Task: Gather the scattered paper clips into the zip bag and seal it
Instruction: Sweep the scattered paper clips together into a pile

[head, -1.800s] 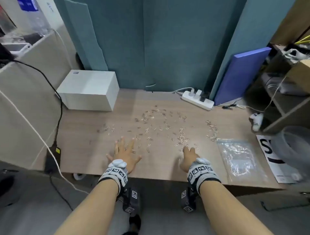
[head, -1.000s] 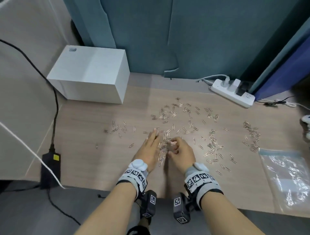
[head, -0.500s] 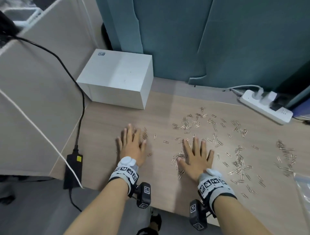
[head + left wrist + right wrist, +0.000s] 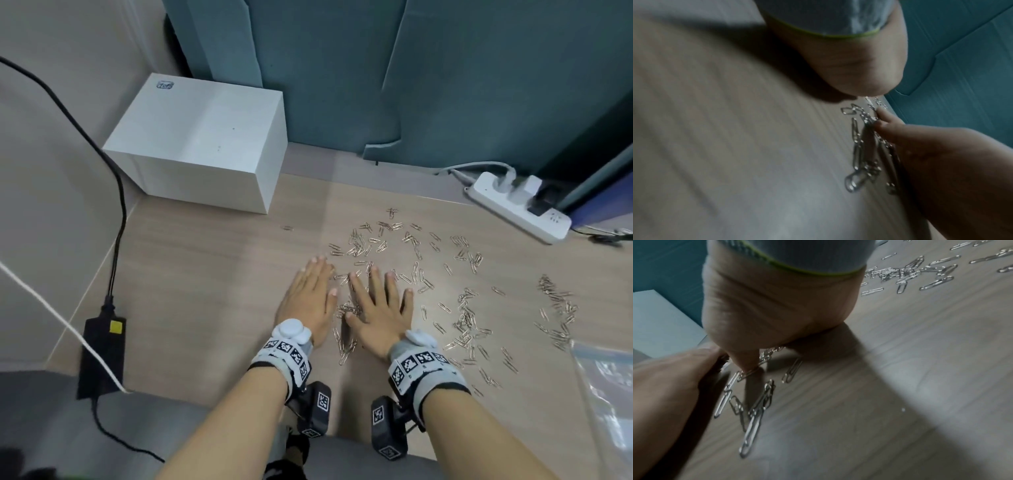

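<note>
Silver paper clips (image 4: 416,263) lie scattered over the wooden desk (image 4: 205,274). My left hand (image 4: 310,291) and right hand (image 4: 376,301) press flat on the desk side by side, palms down, fingers straight. A small heap of clips (image 4: 346,329) is bunched in the narrow gap between them. The left wrist view shows this heap (image 4: 865,154) against the edge of the right hand (image 4: 941,162). In the right wrist view the heap (image 4: 756,402) lies beside the left hand (image 4: 663,394). The clear zip bag (image 4: 606,387) lies flat at the desk's right edge, partly cut off.
A white box (image 4: 202,144) stands at the back left. A white power strip (image 4: 517,205) lies at the back right before teal panels (image 4: 445,85). A black adapter (image 4: 101,356) and its cable hang off the left edge. More clips (image 4: 555,308) lie near the bag.
My left hand has slid right across the desk until it lies next to the right hand, pushing clips into a heap between them. The right hand stays flat.
</note>
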Demonstrator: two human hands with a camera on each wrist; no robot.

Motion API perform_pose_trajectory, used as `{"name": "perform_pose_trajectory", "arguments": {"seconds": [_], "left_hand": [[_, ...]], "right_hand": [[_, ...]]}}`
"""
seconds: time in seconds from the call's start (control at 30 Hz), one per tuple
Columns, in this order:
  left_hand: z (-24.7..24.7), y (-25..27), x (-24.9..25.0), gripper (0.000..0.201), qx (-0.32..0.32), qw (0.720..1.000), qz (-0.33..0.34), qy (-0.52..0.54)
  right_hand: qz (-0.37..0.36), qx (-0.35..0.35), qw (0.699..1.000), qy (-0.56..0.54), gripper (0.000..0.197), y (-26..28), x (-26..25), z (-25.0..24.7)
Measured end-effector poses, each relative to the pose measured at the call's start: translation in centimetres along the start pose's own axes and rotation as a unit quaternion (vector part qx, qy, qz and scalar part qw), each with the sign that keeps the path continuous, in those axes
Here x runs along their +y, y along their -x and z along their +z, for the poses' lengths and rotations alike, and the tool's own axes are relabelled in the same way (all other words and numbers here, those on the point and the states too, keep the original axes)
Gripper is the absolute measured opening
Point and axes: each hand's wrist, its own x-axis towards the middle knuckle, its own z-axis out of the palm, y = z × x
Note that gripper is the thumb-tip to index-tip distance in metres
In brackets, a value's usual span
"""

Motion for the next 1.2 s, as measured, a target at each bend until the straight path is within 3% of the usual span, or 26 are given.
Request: {"name": "perform_pose_trajectory", "arguments": {"seconds": [0.07,0.1,0.2,0.27,0.37,0.53,0.67,0.77,0.93,1.0,1.07,1.2], "left_hand": [[0.0,0.2,0.9,0.055,-0.012,0.998,0.065,0.013],[-0.2,0.3,0.8,0.053,-0.01,0.998,0.067,0.002],[-1.6,0.7,-0.2,0.053,0.015,0.996,-0.015,-0.091],[-2.0,0.7,-1.1,0.057,0.003,0.989,-0.069,-0.127],[-1.3,0.2,-1.7,0.063,-0.006,0.99,-0.096,-0.1],[1.2,-0.5,2.2,0.067,-0.026,0.995,0.003,-0.099],[1.9,-1.7,4.4,0.064,-0.066,0.991,0.078,-0.089],[-0.4,-4.0,3.0,0.062,-0.026,0.995,0.03,-0.089],[-3.4,-8.9,-3.0,0.067,0.028,0.982,-0.123,-0.139],[-3.0,-10.0,-3.6,0.072,0.017,0.982,-0.14,-0.123],[-2.3,-10.6,-2.9,0.074,0.008,0.987,-0.105,-0.12],[-0.9,-11.0,1.1,0.069,-0.05,0.993,0.034,-0.101]], "right_hand": [[-0.005,0.02,0.999,-0.045,0.079,0.1,0.5,-0.7],[-0.009,0.04,0.996,-0.074,0.079,0.2,0.8,-1.0],[-0.006,0.12,0.983,-0.137,0.077,0.6,1.8,-2.4],[0.024,0.166,0.978,-0.123,0.075,0.6,2.8,-3.1],[0.096,0.169,0.979,-0.068,0.074,0.0,4.5,-3.1],[0.151,0.151,0.976,-0.026,0.068,0.1,5.6,-1.3],[0.046,0.122,0.99,-0.056,0.066,0.2,4.3,-1.7],[0.005,0.149,0.987,-0.065,0.063,-0.6,4.4,-3.3],[0.131,0.161,0.977,-0.052,0.063,-3.9,6.9,-5.6],[0.164,0.141,0.974,-0.06,0.065,-4.8,7.7,-5.5],[0.164,0.135,0.975,-0.061,0.066,-5.2,7.8,-5.1],[0.095,0.123,0.987,-0.047,0.066,-4.9,6.6,-4.9]]}}
